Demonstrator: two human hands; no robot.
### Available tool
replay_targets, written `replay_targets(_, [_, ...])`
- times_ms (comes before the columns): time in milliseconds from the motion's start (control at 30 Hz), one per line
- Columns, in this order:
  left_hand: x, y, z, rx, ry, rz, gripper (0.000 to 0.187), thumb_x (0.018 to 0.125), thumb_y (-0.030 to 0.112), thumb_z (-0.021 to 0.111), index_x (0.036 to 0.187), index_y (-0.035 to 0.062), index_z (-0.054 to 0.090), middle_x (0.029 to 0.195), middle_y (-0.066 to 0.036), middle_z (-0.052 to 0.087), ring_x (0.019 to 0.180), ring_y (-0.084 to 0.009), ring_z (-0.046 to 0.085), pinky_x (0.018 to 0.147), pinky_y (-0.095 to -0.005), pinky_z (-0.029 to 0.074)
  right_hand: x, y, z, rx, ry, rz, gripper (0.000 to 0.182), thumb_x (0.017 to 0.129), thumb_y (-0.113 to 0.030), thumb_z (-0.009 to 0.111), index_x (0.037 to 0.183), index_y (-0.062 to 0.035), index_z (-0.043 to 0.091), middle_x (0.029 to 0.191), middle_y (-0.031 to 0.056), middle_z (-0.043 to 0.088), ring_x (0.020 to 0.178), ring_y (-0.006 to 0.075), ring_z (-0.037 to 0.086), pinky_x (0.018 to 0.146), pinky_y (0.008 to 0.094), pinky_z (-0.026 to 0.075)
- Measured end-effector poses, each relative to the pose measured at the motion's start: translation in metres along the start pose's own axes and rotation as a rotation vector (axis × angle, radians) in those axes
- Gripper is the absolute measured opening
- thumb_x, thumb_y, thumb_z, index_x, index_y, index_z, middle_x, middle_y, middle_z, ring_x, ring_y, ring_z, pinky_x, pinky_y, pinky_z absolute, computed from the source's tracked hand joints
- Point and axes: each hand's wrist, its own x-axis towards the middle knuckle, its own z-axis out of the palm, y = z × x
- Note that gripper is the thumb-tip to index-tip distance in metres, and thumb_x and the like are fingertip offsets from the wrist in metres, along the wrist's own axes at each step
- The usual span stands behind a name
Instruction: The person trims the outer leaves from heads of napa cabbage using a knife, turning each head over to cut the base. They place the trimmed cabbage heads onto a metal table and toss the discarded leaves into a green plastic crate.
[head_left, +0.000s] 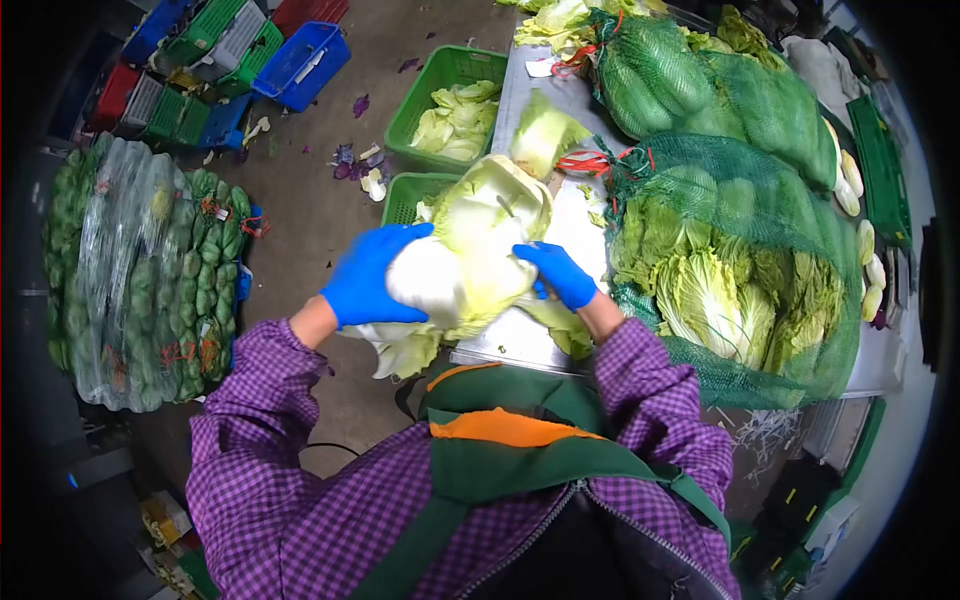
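Note:
A pale napa cabbage [468,240] with loosened outer leaves is held over the table's left edge. My left hand [375,278], in a blue glove, is spread round its left side. On the right, my right hand [558,273], also gloved in blue, has its fingers curled against the leaves. Loose leaves hang below my left hand, and others lie under my right hand. Just beyond the cabbage, a separate leaf [545,135] rests on the metal table [520,342].
Green mesh sacks [735,190] of cabbages lie on the table at the right. Green crates [425,95], one holding leaves, stand beyond the table's left edge. Wrapped bagged vegetables [145,280] are stacked at far left, below coloured crates [302,62]. Purple scraps lie on the floor.

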Motion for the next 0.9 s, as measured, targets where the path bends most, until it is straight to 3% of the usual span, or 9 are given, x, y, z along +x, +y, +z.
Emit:
replay_targets(67, [-0.012,-0.007,-0.016,0.180,0.012,0.062,0.092,0.053,0.042,0.081,0.134,0.0168,0.045,0.123,-0.016,0.051,0.111,-0.0361,0.050,0.097,-0.0454,0.039,0.022,0.016,0.027,-0.143,0.153,-0.128,0.028,0.085,-0.027,0.061,0.091,0.0004,0.059,0.059,0.0032,0.052,0.041,0.0107,0.047,0.035,0.0256,0.037])
replay_targets(200, [-0.015,-0.024,-0.024,0.303,0.041,0.049,0.092,0.050,0.038,0.083,0.132,0.0146,0.047,0.125,-0.015,0.051,0.116,-0.0360,0.048,0.099,-0.0438,0.038,0.070,0.031,0.040,-0.457,0.471,-0.228,0.024,0.082,-0.022,0.057,0.087,0.0012,0.059,0.070,0.0163,0.062,0.054,0.0253,0.062,0.047,0.0367,0.050])
replay_targets(367, [-0.030,-0.032,-0.043,0.135,0.193,-0.190,0.095,0.050,0.040,0.084,0.132,0.0120,0.046,0.125,-0.016,0.050,0.114,-0.0345,0.051,0.099,-0.0425,0.041,0.038,0.009,0.038,-0.464,0.274,-0.164,0.038,0.086,-0.034,0.059,0.080,0.0034,0.056,0.069,0.0168,0.061,0.048,0.0243,0.060,0.047,0.0375,0.048])
replay_targets(433, [-0.030,-0.032,-0.047,0.110,0.220,-0.237,0.096,0.050,0.039,0.084,0.133,0.0106,0.045,0.125,-0.016,0.050,0.113,-0.0332,0.052,0.098,-0.0413,0.042,0.013,-0.001,0.032,-0.669,0.154,-0.109,0.035,0.086,-0.033,0.060,0.085,0.0017,0.059,0.074,0.0176,0.064,0.056,0.0275,0.063,0.053,0.0377,0.050])
replay_targets(567, [-0.025,-0.034,-0.047,0.103,0.281,-0.252,0.096,0.051,0.042,0.082,0.135,0.0176,0.043,0.123,-0.015,0.051,0.111,-0.0337,0.054,0.094,-0.0429,0.045,-0.029,-0.009,0.026,-0.801,0.561,-0.533,0.033,0.084,-0.030,0.065,0.106,-0.0048,0.062,0.093,0.0194,0.067,0.089,0.0343,0.065,0.078,0.0396,0.050])
replay_targets(633, [-0.021,-0.027,-0.047,0.018,0.278,-0.288,0.098,0.049,0.037,0.086,0.133,0.0078,0.045,0.125,-0.015,0.051,0.114,-0.0309,0.052,0.099,-0.0408,0.041,-0.018,-0.005,0.005,-0.701,0.765,-0.694,0.040,0.086,-0.022,0.064,0.121,-0.0049,0.055,0.113,0.0201,0.062,0.102,0.0333,0.061,0.088,0.0379,0.047])
replay_targets(733, [-0.013,-0.028,-0.040,0.009,0.303,-0.232,0.098,0.050,0.038,0.086,0.133,0.0072,0.045,0.125,-0.015,0.050,0.115,-0.0313,0.051,0.099,-0.0412,0.041,0.046,0.045,-0.011,-0.717,0.797,-0.801,0.046,0.086,-0.024,0.064,0.125,-0.0033,0.052,0.111,0.0197,0.063,0.099,0.0336,0.062,0.086,0.0386,0.048])
replay_targets(833, [-0.001,-0.015,-0.035,0.016,0.300,-0.214,0.099,0.050,0.039,0.087,0.133,0.0075,0.045,0.124,-0.015,0.050,0.115,-0.0318,0.051,0.099,-0.0413,0.041,0.021,-0.012,0.021,-0.319,0.294,-0.119,0.046,0.084,-0.029,0.066,0.120,-0.0024,0.055,0.092,0.0127,0.068,0.087,0.0272,0.064,0.079,0.0388,0.050])
replay_targets(900, [0.006,-0.016,-0.025,0.015,0.311,-0.211,0.099,0.049,0.039,0.087,0.133,0.0077,0.044,0.125,-0.016,0.050,0.115,-0.0322,0.051,0.099,-0.0414,0.041,-0.013,-0.040,0.064,-0.389,0.217,-0.259,0.048,0.082,-0.029,0.070,0.118,-0.0019,0.056,0.086,0.0109,0.066,0.073,0.0206,0.063,0.067,0.0337,0.051])
